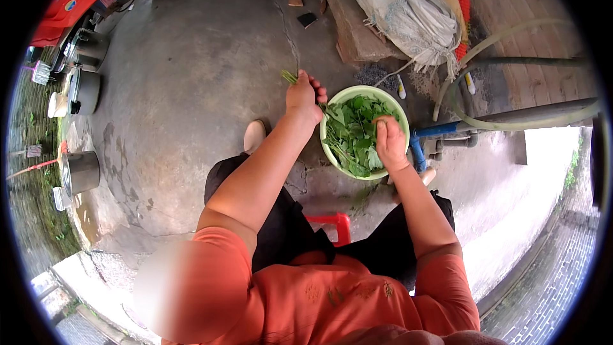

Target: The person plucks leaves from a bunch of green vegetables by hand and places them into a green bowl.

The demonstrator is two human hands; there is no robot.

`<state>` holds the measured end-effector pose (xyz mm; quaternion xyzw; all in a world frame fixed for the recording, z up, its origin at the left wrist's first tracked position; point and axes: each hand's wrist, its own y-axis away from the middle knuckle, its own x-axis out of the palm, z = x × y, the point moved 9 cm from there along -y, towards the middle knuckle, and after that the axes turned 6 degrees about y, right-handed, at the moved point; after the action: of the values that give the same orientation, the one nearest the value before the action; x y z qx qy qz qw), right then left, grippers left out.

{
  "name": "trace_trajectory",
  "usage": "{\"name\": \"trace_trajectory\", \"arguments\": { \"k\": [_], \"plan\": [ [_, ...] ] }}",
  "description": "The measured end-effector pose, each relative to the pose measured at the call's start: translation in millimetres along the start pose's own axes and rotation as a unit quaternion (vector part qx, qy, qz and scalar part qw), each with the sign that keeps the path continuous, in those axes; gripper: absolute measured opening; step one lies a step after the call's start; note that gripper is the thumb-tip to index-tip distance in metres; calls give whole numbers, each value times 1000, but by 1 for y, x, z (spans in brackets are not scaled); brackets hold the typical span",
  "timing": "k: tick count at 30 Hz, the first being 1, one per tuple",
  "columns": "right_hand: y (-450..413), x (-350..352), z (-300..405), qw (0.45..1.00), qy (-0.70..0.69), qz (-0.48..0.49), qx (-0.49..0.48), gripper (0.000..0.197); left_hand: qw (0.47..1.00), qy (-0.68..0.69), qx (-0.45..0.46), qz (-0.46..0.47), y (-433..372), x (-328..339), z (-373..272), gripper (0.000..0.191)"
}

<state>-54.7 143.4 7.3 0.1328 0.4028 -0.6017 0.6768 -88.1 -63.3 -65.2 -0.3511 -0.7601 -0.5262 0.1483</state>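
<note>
A pale green plastic basin (406, 122) full of leafy green stems (352, 141) stands on the ground ahead of my knees. Left of its rim, my left hand (305, 98) is closed around a bunch of green stems (289, 76); their cut ends stick out past the thumb and their leaves hang over the basin's left edge. My right hand (390, 141) is over the right part of the basin, thumb and fingers pinched together at the leaves. Whether a leaf is between its fingertips cannot be told.
A red plastic stool (343, 230) shows between my legs. White woven sacks (412, 19) lie on a slab beyond the basin. A hose (507, 33) and a blue pipe (417, 153) are at the right. Metal pots (85, 172) line the left side. Broken tile pieces (307, 20) lie ahead.
</note>
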Motion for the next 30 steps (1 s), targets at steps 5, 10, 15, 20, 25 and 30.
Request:
{"name": "trace_trajectory", "arguments": {
  "k": [5, 10, 15, 20, 25, 30],
  "plan": [
    [10, 18, -56, 954, 297, 27, 15, 34, 997, -52, -3, 56, 3, 1, 2, 27],
    [13, 31, -47, 936, 287, 177, 100, 42, 992, -83, 12, 91, 13, 3, -5, 27],
    [45, 22, 10, 963, 261, 47, -46, 17, 988, -109, 15, 109, 17, 2, 2, 27],
    [113, 53, 103, 921, 146, 287, -218, 19, 985, -120, 19, 126, 16, -10, 4, 28],
    [160, -23, 276, 697, -503, 463, -215, 41, 980, -137, 22, 143, 22, 2, 5, 28],
    [166, -83, 336, 638, -413, 490, -427, 25, 975, -162, -4, 149, 31, 10, 23, 27]
  ]
}}
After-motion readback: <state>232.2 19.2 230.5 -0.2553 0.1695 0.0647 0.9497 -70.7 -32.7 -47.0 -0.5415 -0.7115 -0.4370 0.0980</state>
